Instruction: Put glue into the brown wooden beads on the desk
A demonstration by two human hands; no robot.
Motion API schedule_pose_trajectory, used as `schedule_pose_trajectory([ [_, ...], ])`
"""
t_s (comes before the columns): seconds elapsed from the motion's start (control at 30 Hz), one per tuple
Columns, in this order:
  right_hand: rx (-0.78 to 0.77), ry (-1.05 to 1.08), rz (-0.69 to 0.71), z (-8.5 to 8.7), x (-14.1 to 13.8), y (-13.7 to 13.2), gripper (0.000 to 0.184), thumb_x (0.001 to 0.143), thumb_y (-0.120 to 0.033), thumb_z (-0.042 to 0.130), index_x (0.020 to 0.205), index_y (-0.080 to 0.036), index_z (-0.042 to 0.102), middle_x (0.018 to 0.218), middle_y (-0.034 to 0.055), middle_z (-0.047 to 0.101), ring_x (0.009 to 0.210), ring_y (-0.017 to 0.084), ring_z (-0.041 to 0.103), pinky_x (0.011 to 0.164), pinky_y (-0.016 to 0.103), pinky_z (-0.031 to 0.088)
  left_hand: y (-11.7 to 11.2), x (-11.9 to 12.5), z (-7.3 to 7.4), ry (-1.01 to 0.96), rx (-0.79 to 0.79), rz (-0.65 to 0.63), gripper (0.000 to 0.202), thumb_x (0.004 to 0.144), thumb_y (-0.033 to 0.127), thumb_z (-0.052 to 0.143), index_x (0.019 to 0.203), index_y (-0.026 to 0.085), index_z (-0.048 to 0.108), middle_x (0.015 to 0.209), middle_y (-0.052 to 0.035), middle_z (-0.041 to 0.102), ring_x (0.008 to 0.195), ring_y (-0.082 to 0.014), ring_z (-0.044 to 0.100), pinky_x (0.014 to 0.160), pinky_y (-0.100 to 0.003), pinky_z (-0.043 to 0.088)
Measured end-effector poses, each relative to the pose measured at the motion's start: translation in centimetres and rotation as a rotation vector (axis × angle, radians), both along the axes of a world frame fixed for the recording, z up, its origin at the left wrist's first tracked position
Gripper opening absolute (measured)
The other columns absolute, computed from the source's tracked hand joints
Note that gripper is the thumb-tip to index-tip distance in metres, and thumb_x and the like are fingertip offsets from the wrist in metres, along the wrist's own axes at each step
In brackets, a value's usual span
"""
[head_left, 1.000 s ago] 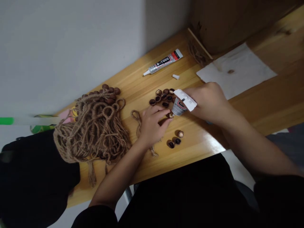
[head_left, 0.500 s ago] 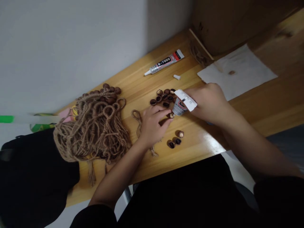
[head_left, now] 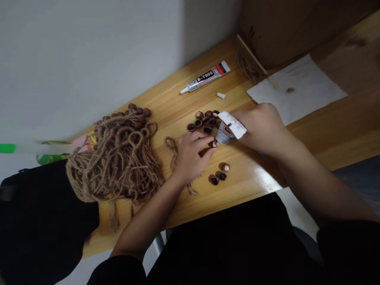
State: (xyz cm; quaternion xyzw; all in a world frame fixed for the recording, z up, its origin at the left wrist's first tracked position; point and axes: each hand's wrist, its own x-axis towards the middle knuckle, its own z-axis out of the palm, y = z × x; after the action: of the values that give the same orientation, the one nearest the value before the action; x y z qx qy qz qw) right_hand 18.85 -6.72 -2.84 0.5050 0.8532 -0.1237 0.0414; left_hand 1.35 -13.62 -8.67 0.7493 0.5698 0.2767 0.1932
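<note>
Left hand [head_left: 191, 156] pinches small round brown nutshell [head_left: 214, 145], mostly hidden in its grip; right hand [head_left: 257, 123] grasps silver-grey, white-ended squeeze tube [head_left: 225, 133], lower end hard to make out.

I can read "B-7000" on the tube [head_left: 204, 77] lying on the desk [head_left: 166, 105], and seemingly "N" on the brown panel [head_left: 285, 31]; print on the held tube [head_left: 225, 134] is too small.

Wooden table [head_left: 169, 113] strewn with pieces

At left, a heap of brown cord [head_left: 115, 162] — at centre, clustered round shells [head_left: 198, 123], three nearer; farther, a B-7000 tube [head_left: 204, 77] and white cap [head_left: 221, 95] — at right, a white sheet [head_left: 305, 97]
</note>
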Motion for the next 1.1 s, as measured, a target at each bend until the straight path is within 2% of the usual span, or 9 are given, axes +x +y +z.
schedule_pose_trajectory([
  [0.43, 0.056, 0.028, -0.009, -0.63, 0.03, 0.07, 0.023, 0.072, -0.025, 0.049, 0.085, -0.018, 0.066, 0.07, 0.0059, 0.065, 0.066, 0.018, 0.057, 0.056, 0.025, 0.024, 0.0, -0.03, -0.02, -0.003, 0.0, 0.001, 0.015, 0.079, 0.026, 0.068, 0.094, 0.023, 0.07, 0.091, -0.002, 0.067, 0.087, -0.0195, 0.061, 0.083, -0.037, 0.044],
  [0.7, 0.012, 0.036, 0.002, -0.36, -0.16, -0.09, 0.029, 0.075, -0.024, 0.044, 0.089, -0.016, 0.068, 0.08, 0.0099, 0.069, 0.069, 0.02, 0.058, 0.058, 0.028, 0.024, 0.05, -0.04, -0.06, -0.007, 0.01, -0.004, 0.014, 0.079, 0.025, 0.068, 0.092, 0.022, 0.069, 0.091, -0.0022, 0.068, 0.087, -0.0198, 0.061, 0.082, -0.037, 0.044],
  [0.97, 0.025, 0.077, 0.0, -0.72, -0.13, -0.09, 0.027, 0.074, -0.024, 0.047, 0.09, -0.016, 0.068, 0.077, 0.0081, 0.068, 0.066, 0.017, 0.056, 0.056, 0.026, 0.023, 0.04, -0.01, 0.04, -0.011, 0.027, -0.014, 0.014, 0.078, 0.024, 0.068, 0.092, 0.021, 0.07, 0.089, -0.0025, 0.068, 0.087, -0.0198, 0.062, 0.081, -0.036, 0.044],
  [1.1, 0.043, 0.043, -0.003, -0.89, -0.2, -0.06, 0.028, 0.074, -0.026, 0.047, 0.091, -0.017, 0.068, 0.08, 0.0083, 0.069, 0.069, 0.02, 0.058, 0.056, 0.027, 0.022, 0.02, 0.03, 0.07, -0.008, 0.037, -0.009, 0.014, 0.078, 0.024, 0.069, 0.091, 0.02, 0.07, 0.089, -0.0027, 0.068, 0.087, -0.02, 0.062, 0.08, -0.036, 0.044],
])
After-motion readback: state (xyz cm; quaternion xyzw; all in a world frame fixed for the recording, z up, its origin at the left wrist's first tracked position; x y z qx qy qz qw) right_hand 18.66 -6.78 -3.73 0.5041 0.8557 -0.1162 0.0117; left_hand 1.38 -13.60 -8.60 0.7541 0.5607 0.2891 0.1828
